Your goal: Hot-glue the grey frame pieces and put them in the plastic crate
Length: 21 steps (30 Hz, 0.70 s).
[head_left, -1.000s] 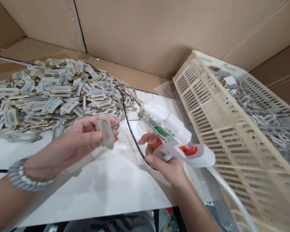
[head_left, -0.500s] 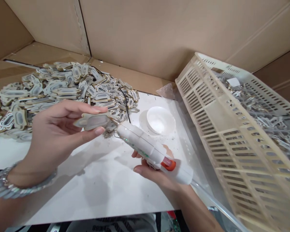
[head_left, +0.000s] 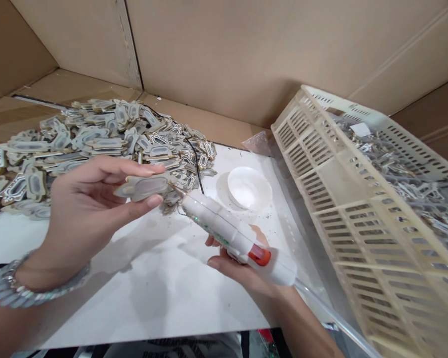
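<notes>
The left hand [head_left: 85, 209] pinches a flat ornamental cut-out piece [head_left: 144, 186] between thumb and fingers, held level above the white board [head_left: 164, 293], fingers closed on its near half; the right hand [head_left: 239, 266] is wrapped fully round a white hot-glue gun [head_left: 227, 231] with an orange trigger, its nozzle tip touching the far end of the held piece, just beyond the left fingertips. A second ago the gun was raised and pointing away, well apart from the piece, and the piece stood on edge in the left hand; half a second ago the nozzle had already come to the piece, and since then both hands have barely shifted; that steadiness suggests, as a judgement, that glue is being laid on the piece's end. Just behind the grip lies the heap of similar cut-out pieces [head_left: 78, 144], with a black cord across it; to the right of the nozzle sits a small white bowl [head_left: 249, 188]; further right, beside the gun hand, a cream plastic crate [head_left: 358, 214] tilts, filled with grey pieces; a bracelet [head_left: 30, 288] rings the left wrist; cardboard walls [head_left: 246, 49] stand behind.
</notes>
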Motion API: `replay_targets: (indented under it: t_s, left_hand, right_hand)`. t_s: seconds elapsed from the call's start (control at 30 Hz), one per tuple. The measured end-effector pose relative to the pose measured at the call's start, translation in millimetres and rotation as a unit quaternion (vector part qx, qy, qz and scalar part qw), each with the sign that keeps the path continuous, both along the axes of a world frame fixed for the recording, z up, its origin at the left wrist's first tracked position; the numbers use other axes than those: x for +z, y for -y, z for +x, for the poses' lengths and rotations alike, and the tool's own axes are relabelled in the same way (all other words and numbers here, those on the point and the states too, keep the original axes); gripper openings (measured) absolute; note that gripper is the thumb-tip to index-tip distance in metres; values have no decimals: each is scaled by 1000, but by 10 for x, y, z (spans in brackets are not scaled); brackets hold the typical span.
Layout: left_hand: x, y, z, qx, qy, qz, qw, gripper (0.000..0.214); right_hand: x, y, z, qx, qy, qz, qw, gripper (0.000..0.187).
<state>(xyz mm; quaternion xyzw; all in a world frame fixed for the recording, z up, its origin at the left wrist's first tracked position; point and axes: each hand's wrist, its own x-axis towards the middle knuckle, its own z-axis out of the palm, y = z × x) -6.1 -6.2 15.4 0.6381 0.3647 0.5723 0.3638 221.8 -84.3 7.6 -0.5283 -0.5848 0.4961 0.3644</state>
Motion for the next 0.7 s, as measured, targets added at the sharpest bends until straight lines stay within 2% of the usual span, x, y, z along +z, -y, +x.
replay_targets:
  t_s: [0.4,0.7]
  left_hand:
    - [60,69,58,14,15,5,1000,27]
    - [18,35,26,-2,16,15,1000,32]
  right_hand:
    - [-12,8,-9,-9,4,-4,1000,40]
    - [-30,16,-7,-7,9,-13,1000,42]
